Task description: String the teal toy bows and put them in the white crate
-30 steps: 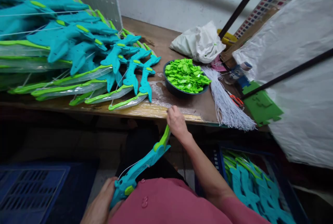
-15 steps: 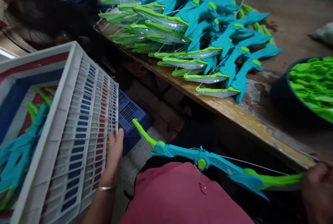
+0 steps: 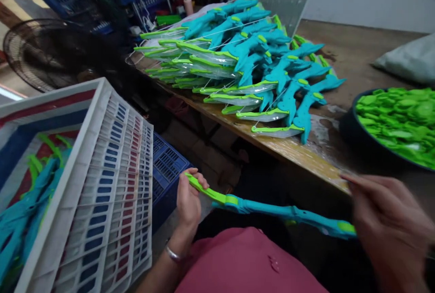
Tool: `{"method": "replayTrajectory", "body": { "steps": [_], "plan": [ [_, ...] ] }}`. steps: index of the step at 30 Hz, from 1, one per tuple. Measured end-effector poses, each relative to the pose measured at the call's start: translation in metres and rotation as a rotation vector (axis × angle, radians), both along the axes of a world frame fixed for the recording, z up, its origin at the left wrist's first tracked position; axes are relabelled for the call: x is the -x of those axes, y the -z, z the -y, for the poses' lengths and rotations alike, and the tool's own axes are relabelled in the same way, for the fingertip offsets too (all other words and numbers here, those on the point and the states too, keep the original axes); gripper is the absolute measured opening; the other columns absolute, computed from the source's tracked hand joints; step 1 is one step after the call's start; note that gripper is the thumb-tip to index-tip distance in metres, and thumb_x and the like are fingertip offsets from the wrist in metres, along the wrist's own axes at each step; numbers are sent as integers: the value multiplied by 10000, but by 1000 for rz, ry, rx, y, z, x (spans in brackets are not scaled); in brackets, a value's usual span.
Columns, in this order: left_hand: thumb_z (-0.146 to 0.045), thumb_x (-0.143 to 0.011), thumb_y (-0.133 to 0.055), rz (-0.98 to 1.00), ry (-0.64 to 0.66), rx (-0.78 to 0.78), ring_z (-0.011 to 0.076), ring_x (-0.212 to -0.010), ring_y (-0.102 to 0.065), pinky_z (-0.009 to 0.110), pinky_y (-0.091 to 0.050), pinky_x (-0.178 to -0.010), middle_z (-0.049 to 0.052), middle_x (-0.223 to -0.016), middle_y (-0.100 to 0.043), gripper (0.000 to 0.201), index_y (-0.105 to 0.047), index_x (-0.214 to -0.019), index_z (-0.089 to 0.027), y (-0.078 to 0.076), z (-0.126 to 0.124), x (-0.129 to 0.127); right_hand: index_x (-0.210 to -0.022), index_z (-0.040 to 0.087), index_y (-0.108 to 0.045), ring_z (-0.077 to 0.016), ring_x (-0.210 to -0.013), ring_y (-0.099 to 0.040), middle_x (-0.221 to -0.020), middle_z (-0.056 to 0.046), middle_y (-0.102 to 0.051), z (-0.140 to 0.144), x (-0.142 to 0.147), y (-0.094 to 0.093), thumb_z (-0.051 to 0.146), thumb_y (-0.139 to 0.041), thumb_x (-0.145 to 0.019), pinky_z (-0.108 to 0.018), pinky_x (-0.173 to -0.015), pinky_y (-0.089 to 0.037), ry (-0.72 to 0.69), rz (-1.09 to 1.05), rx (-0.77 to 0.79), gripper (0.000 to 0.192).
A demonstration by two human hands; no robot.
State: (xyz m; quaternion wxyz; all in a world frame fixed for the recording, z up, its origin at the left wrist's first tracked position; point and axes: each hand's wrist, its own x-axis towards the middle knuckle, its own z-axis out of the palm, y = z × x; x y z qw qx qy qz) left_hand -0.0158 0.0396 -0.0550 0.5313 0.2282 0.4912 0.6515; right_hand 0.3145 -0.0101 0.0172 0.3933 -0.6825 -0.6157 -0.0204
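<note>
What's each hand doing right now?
Left hand: closed on the toy bow's green tip.
Right hand: blurred at the other end, grip cannot be told.

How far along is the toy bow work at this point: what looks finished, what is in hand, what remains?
Done: a large pile of strung bows lies stacked on the wooden table. In hand: one teal and green bow lies across the lap, the left hand gripping its green tip, the blurred right hand at the other end. Left: more bows in the white crate, and a bowl of green parts.
</note>
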Motion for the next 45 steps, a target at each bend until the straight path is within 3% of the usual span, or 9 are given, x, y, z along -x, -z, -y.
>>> {"method": "replayTrajectory", "body": {
  "steps": [6, 9, 11, 16, 27, 30, 36, 40, 45],
  "plan": [
    [-750, -933, -509, 25, 244, -312, 161, -594, -498, 299, -460, -627, -8, -645, -558, 539, -622, -933, -223, -41, 35, -21, -1041, 216, -679, -127, -740, -624, -882, -20, -628, -19, 116, -49, 75, -569, -990, -233, -617, -491, -631, -283, 53, 186],
    [-685, -940, -550, 47, 350, -411, 162, -579, -435, 309, -443, -624, -23, -614, -493, 448, -575, -871, -244, -58, 47, -20, -1039, 159, -642, -131, -778, -617, -903, -54, -620, -11, 145, -51, 57, -463, -1009, -217, -638, -518, -867, -323, 46, 208],
    [-648, -957, -523, 16, 394, -448, 171, -565, -408, 330, -438, -623, -24, -592, -451, 410, -533, -838, -256, -67, 51, -17, -1081, 139, -620, -149, -791, -617, -919, -75, -631, -3, 154, -45, 88, -425, -1033, -242, -650, -538, -925, -295, 12, 207],
    [-645, -993, -426, -136, 428, -521, 175, -525, -426, 367, -429, -623, -17, -605, -441, 447, -445, -777, -254, -75, 51, -18, -985, 169, -621, -144, -804, -647, -920, -54, -664, 9, 161, -37, 157, -419, -1079, -243, -667, -558, -935, -201, 30, 223],
    [-640, -986, -459, -65, 472, -512, 197, -619, -458, 387, -417, -696, -5, -652, -464, 426, -477, -810, -252, -61, 56, -16, -953, 152, -637, -145, -724, -621, -847, -51, -654, 16, 172, -39, 184, -383, -1084, -268, -609, -565, -893, -240, 49, 287],
    [-688, -970, -480, -1, 565, -440, 207, -688, -467, 400, -433, -751, 5, -708, -488, 447, -496, -859, -256, -57, 58, -10, -897, 163, -638, -155, -721, -618, -862, -56, -667, 15, 173, -37, 179, -360, -1087, -293, -642, -589, -929, -220, 67, 337],
    [-775, -951, -416, -5, 618, -201, 229, -833, -513, 381, -459, -794, 47, -933, -560, 537, -568, -1008, -263, -63, 59, -5, -1101, 135, -660, -151, -749, -654, -903, -68, -699, 4, 164, -39, 178, -344, -1098, -249, -613, -594, -930, -115, 18, 320],
    [-675, -1023, -362, -229, 617, -163, 243, -902, -551, 398, -467, -864, 72, -986, -561, 488, -609, -1078, -259, -71, 58, -4, -1037, 85, -668, -173, -688, -630, -835, -98, -692, -3, 162, -37, 106, -387, -1047, -269, -490, -533, -887, 27, -138, 281],
    [-624, -1045, -355, -325, 676, -190, 271, -1018, -592, 406, -504, -907, 97, -1053, -597, 453, -602, -1163, -263, -70, 55, 0, -936, 51, -672, -203, -650, -619, -748, -115, -670, -17, 161, -27, 78, -493, -971, -296, -432, -462, -889, 195, -424, 185]
  ]
}}
